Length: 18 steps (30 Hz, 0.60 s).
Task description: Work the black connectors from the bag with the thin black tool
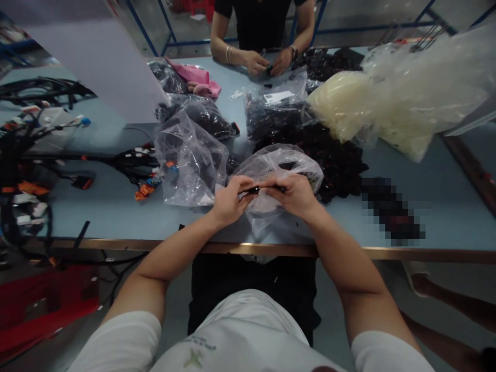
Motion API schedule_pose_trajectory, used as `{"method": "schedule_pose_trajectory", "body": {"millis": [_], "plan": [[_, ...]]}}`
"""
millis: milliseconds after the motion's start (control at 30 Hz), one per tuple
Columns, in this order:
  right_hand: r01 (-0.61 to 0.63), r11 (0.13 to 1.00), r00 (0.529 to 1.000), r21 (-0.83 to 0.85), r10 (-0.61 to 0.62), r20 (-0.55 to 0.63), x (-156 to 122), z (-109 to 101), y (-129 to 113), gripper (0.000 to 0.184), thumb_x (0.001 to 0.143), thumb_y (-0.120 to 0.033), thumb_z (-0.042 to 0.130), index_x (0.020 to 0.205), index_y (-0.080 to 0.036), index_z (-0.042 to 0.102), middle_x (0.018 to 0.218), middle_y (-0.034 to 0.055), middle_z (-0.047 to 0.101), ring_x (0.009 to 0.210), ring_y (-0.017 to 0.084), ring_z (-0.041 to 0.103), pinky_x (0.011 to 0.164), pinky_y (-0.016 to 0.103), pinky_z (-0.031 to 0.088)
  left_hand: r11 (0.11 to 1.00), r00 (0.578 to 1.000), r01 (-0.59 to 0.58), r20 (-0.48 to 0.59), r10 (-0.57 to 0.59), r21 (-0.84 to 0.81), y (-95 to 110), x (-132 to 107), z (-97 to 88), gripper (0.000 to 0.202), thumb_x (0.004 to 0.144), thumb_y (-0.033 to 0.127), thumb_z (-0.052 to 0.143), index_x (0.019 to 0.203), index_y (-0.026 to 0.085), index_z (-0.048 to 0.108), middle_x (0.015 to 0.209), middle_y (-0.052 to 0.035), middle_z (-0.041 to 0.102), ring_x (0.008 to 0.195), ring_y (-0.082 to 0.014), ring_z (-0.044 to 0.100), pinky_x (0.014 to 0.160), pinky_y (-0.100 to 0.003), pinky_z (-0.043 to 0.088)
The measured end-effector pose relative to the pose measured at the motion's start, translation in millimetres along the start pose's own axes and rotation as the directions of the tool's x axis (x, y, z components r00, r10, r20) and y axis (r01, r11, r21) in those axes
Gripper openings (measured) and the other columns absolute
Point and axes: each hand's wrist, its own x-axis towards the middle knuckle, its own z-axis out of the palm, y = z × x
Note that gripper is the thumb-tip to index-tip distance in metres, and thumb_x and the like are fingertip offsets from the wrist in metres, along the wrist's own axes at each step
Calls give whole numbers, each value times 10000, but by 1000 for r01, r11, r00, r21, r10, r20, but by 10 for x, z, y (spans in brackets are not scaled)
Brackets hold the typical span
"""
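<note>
My left hand (229, 199) and my right hand (290, 194) meet above the table, pinching a small black plastic part (253, 190) between their fingertips. Its exact form is partly hidden by my fingers. Just under and behind my hands lies a transparent plastic bag (281, 168) with dark contents. Another transparent bag (189, 163) sits to the left of my hands, and a heap of black parts (329, 155) lies to their right.
A wiring harness with orange and white connectors (81, 165) spreads over the pale blue table's left side. Further bags and a cream-filled bag (349, 106) crowd the far side, where a co-worker's hands (267, 63) work. A metal-trimmed table edge (271, 249) runs before me.
</note>
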Motion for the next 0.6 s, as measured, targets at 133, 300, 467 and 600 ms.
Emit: {"method": "schedule_pose_trajectory", "body": {"millis": [133,300,467,600], "plan": [[6,995,999,-95,-1,49,4,-40,-12,150,957,-321,716,978,-302,863,967,15,859,940,229,773,945,394,609,998,997,52,56,-53,27,-25,-16,38,331,977,315,773,1254,224,617,1150,-55,834,1078,-205,827,896,-256,655],[5,979,996,-203,13,88,-20,-63,-21,195,940,-213,677,993,-290,849,1019,26,857,980,237,762,962,385,580,992,997,18,67,-26,121,-75,-36,65,334,1008,400,734,1278,215,667,1166,-64,827,1085,-218,815,940,-286,645],[-39,996,987,-83,51,155,7,-56,30,84,901,-280,732,909,-237,804,879,27,795,849,204,709,858,345,540,991,982,-84,176,66,102,-123,-38,67,296,1047,406,655,1256,207,723,1177,-74,824,1079,-233,810,982,-327,640],[-227,955,961,193,187,203,90,-13,79,314,822,-498,828,793,-204,721,751,6,703,729,175,632,722,321,518,984,972,-157,192,139,84,-118,-32,55,243,1044,373,645,1184,222,773,1107,-72,841,1041,-241,818,983,-338,642]]}}
